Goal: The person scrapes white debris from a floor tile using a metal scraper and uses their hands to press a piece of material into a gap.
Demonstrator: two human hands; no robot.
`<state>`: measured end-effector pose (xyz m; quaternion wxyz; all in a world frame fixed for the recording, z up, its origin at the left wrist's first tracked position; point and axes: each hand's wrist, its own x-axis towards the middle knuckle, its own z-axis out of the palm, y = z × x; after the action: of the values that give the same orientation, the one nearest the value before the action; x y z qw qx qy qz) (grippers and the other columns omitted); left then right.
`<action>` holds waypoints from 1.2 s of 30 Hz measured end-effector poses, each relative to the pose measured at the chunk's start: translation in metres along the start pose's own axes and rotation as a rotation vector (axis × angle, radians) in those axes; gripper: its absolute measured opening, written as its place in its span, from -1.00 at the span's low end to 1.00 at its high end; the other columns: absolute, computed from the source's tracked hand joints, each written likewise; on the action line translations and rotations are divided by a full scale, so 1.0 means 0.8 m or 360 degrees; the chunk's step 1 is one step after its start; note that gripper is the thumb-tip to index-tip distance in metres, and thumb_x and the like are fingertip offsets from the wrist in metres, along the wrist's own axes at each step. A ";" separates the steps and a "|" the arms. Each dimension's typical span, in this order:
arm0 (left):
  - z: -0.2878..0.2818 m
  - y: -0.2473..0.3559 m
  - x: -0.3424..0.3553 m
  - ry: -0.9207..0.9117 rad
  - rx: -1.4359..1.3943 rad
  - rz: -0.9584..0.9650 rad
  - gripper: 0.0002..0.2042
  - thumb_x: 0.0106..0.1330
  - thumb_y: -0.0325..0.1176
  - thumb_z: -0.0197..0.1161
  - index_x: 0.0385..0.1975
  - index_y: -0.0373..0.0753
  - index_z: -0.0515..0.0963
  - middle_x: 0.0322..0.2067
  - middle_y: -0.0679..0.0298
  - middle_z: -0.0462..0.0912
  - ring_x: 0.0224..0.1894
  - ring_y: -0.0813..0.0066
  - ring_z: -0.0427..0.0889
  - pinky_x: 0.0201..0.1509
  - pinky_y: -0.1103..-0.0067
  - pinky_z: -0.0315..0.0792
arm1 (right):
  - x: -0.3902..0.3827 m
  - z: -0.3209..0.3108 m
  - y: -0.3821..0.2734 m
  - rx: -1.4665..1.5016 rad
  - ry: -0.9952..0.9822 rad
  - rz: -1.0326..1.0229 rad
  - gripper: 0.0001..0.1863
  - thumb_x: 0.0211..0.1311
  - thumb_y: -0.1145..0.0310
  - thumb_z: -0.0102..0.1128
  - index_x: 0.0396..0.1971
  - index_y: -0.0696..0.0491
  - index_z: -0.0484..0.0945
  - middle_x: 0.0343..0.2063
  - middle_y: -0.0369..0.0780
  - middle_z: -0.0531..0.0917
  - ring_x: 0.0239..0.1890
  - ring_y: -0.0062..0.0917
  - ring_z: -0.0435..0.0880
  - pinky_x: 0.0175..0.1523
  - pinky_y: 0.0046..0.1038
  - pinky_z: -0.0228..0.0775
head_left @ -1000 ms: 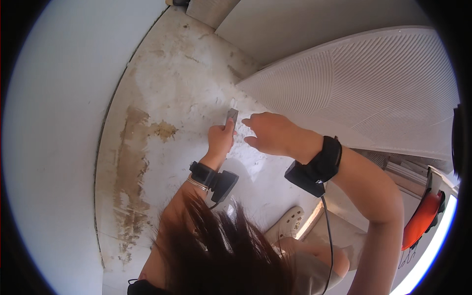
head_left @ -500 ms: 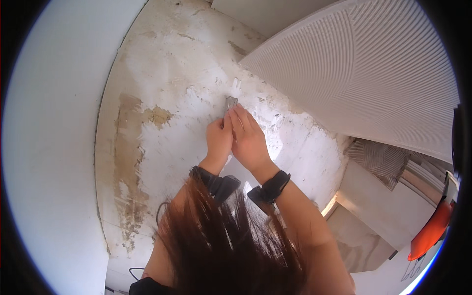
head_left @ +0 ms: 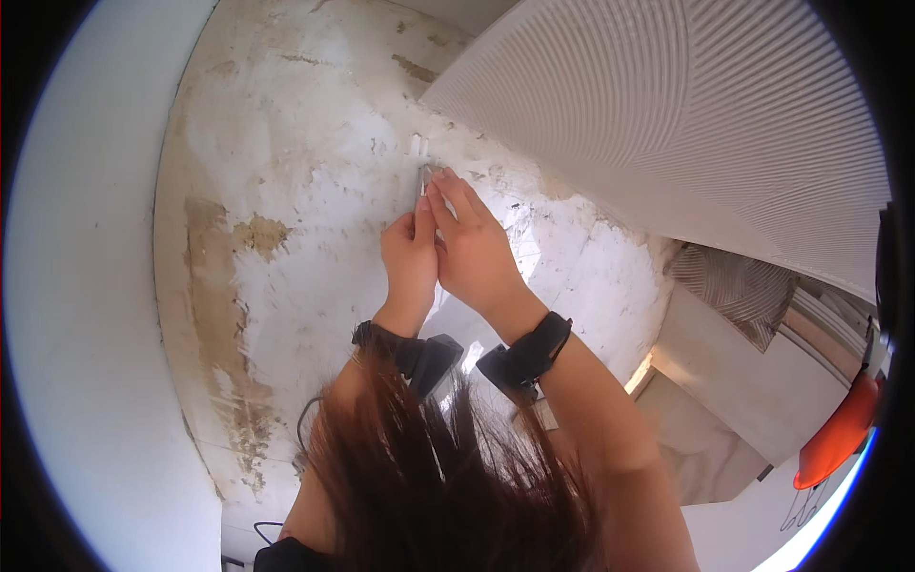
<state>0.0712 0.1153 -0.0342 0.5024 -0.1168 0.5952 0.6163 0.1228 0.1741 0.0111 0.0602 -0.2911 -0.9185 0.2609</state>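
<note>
In the head view, the small grey piece (head_left: 425,179) is in the upper middle of the frame, just at the fingertips of both hands and above them in the picture. Its long axis seems to run up and down the frame, with the upper end near some white marks (head_left: 417,145) on the pale stained surface (head_left: 315,210). Neither hand is clearly nearer, because both touch it.

The left hand (head_left: 410,262) is closed around its lower part, with the thumb laid along it. The right hand (head_left: 477,253) has its fingers almost straight and together; their tips rest at the right side of the piece. I cannot tell whether this hand also grips it or only presses. The ridged panel (head_left: 610,105) lies in the upper right, apart from the hands.

Compared with one second ago, the right hand is no longer apart from the left one. Compared with half a second ago, its fingers cover more of the piece, and the whole scene sits farther left, so the camera also seems to be moved.
</note>
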 end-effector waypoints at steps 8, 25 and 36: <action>0.002 0.012 0.018 0.0040 0.0132 0.0174 -0.61 0.22 -0.19 -0.03 -0.71 -0.39 0.41 -0.81 0.35 0.34 -0.75 0.72 0.24 -0.71 0.70 0.11 | 0.025 -0.002 0.002 -0.0169 0.0027 -0.0060 -0.60 -0.25 0.53 0.09 -0.25 0.28 0.43 -0.13 -0.12 0.42 -0.15 -0.36 0.43 -0.09 -0.43 0.21; 0.002 0.064 0.034 -0.0116 0.0219 0.0138 -0.59 0.22 -0.13 -0.05 -0.65 -0.40 0.41 -0.89 0.30 0.31 -0.91 0.63 0.22 -0.86 0.70 0.07 | 0.063 -0.008 -0.002 -0.0243 -0.0089 0.0049 -0.53 -0.24 0.47 0.12 -0.15 0.04 0.45 -0.05 -0.30 0.40 -0.08 -0.44 0.35 -0.06 -0.43 0.11; -0.029 0.033 -0.009 0.0006 0.0419 0.0286 -0.56 0.21 -0.14 -0.06 -0.75 -0.41 0.38 -0.90 0.21 0.35 -0.92 0.49 0.33 -0.85 0.59 0.17 | 0.013 0.003 -0.023 -0.0120 -0.0184 0.0023 -0.44 -0.36 0.44 0.20 -0.14 0.08 0.44 -0.08 -0.22 0.41 -0.10 -0.43 0.37 -0.05 -0.45 0.09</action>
<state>0.0439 0.0981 -0.0186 0.4550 0.0025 0.6798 0.5752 0.1045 0.1666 0.0181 -0.0060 -0.2841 -0.9275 0.2429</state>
